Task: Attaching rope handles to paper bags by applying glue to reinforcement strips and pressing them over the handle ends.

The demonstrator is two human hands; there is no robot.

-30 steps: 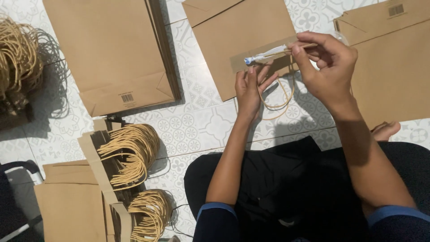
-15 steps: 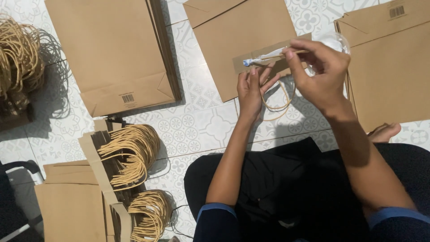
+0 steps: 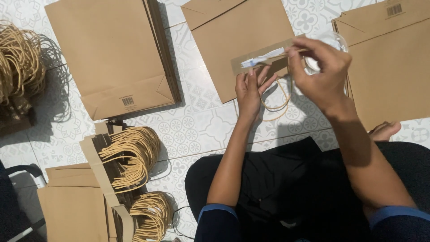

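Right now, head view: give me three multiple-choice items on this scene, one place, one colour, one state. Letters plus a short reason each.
1. Where do the bundled tan twisted-paper cord handles lie?
A. lower left of the picture
B. on the person's lap
C. on the right-hand bag

2. What colour are the flat paper bags on the patterned white floor tiles?
A. white
B. brown
C. blue

3. What is the left hand doing?
A. resting on the lap
B. gripping a cord bundle
C. holding a brown cardboard strip

Answers: 1 A, the bundles sit lower left by more strips. 2 B, every bag is brown kraft. 3 C, its fingers support the strip while the right hand works above it.
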